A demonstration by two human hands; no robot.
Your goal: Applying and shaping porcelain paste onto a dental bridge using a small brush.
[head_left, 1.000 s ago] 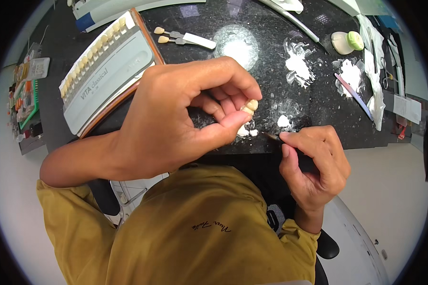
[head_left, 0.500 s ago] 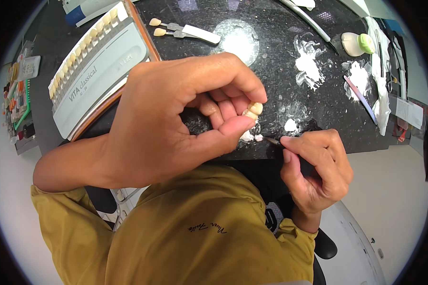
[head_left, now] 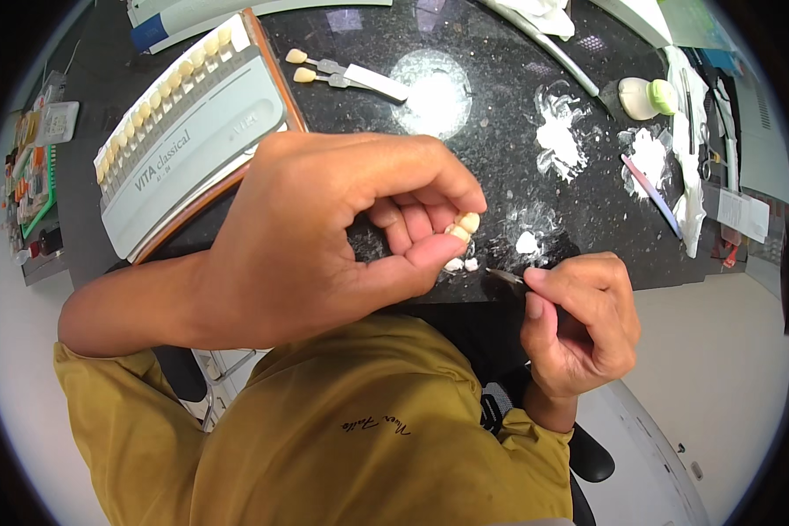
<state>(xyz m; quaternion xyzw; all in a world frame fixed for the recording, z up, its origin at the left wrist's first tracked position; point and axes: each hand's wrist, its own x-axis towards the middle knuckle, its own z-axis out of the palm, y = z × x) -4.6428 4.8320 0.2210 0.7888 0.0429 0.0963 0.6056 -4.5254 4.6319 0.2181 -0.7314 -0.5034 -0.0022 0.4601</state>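
Note:
My left hand (head_left: 324, 237) is raised close to the camera and pinches a small cream tooth piece (head_left: 462, 228) between thumb and fingertips. My right hand (head_left: 579, 320) sits lower right, closed around a thin dark tool (head_left: 506, 278) whose tip points left toward the tooth piece, a short gap away. Small white bits (head_left: 461, 263) lie on the black speckled worktop (head_left: 465, 167) just under the tooth piece.
A grey tooth shade guide (head_left: 184, 140) with a row of cream tabs lies upper left. Two loose shade tabs (head_left: 346, 74) lie beside a white powder circle (head_left: 438, 92). White paste smears (head_left: 559, 136), a green-capped bottle (head_left: 644, 96) and thin instruments (head_left: 650, 195) sit at right.
My left hand with the tooth piece has come nearer the camera and shifted slightly left. My right hand with the tool has stayed almost in place.

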